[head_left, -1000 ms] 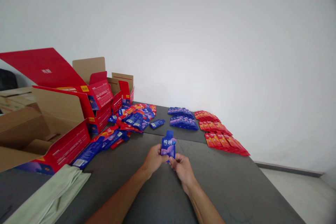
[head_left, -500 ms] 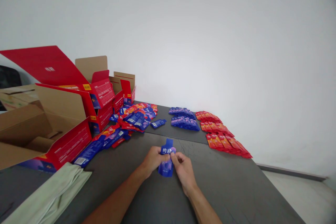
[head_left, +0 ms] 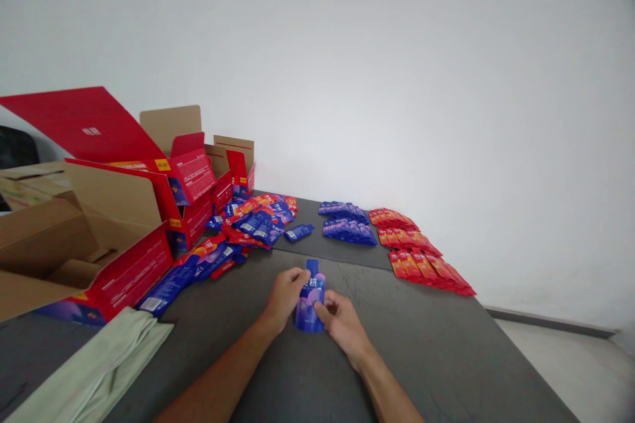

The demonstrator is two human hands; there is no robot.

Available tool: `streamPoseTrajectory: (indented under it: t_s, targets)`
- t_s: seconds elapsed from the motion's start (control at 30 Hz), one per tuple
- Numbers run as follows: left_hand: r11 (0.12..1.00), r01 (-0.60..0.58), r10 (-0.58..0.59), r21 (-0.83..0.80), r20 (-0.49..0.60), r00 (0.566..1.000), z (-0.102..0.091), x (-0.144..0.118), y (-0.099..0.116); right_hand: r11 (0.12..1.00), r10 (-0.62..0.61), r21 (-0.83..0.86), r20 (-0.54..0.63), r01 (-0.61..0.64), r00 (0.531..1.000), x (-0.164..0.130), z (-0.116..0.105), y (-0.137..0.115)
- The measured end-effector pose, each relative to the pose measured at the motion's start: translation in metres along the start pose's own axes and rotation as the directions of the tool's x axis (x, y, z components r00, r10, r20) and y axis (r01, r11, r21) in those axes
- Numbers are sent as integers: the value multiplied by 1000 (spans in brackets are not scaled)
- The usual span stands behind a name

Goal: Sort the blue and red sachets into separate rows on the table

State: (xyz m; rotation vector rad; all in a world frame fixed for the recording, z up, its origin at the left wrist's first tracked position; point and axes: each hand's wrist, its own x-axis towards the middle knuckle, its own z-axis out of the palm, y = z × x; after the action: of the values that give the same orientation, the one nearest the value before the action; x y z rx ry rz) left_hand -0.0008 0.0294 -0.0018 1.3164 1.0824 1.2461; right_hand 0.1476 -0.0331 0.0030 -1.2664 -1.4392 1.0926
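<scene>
Between my hands, above the dark table (head_left: pixel 278 370), is a blue pouch (head_left: pixel 308 320) with a narrow neck at the top, white lettering and purple shapes. My left hand (head_left: pixel 286 294) pinches its upper left edge, thumb on the front. Lower down on the right side, my right hand (head_left: pixel 342 322) grips it with the thumb across the front. The fingers behind the pouch are hidden. Beyond my hands, one blue pouch (head_left: pixel 299 232) lies by itself beside a mixed pile of red and blue pouches (head_left: pixel 262 219).
Blue pouches (head_left: pixel 348 230) lie in overlapping rows near the wall, with rows of red pouches (head_left: pixel 426 268) to their right. Open red cartons (head_left: pixel 133 271) line the left side. More pouches (head_left: pixel 193 271) lie against them. A folded pale green cloth (head_left: pixel 99 370) is at front left.
My left hand has moved up toward the pouch's neck, and my right hand has slid down its right side. The pouch has shifted slightly left. The piles look unchanged.
</scene>
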Motion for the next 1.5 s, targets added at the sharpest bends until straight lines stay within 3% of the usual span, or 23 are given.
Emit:
streamPoseTrajectory:
  t_s: [0.07, 0.2, 0.37, 0.53, 0.67, 0.87, 1.03, 1.17, 1.3, 1.5]
  targets:
    - [997, 77, -76, -26, 18, 997, 1, 0, -3, 1000, 4, -21, -21, -5, 1000, 3, -1, 7]
    - [963, 263, -252, -63, 146, 957, 5, -2, -15, 996, -3, -87, -177, -13, 984, 14, -9, 23]
    - [991, 96, -114, 96, 205, 972, 12, -4, -38, 982, -41, -189, -328, -22, 944, 26, -20, 42]
    - [994, 34, -47, 106, 115, 992, 20, 3, -46, 949, -124, -311, -245, 43, 962, 25, -21, 47]
    - [969, -27, 4, 245, 94, 996, 29, 17, -41, 840, -250, -529, -187, 117, 950, 22, -24, 42]
    - [838, -207, 122, 505, 196, 973, 52, 35, -32, 674, -302, -735, -183, 74, 936, 35, -41, 46]
    - [631, -350, 137, 692, 345, 929, 72, 33, -24, 580, -286, -814, -165, 33, 944, 42, -49, 54]
    - [486, -372, 120, 791, 361, 925, 76, 22, -20, 490, -229, -869, -210, -74, 950, 35, -45, 45]
    - [441, -356, 112, 824, 343, 933, 73, 17, -18, 438, -164, -897, -145, -59, 976, 29, -41, 38]
    - [461, -354, 131, 814, 332, 934, 64, 25, -25, 422, -105, -905, -117, -63, 988, 31, -41, 43]
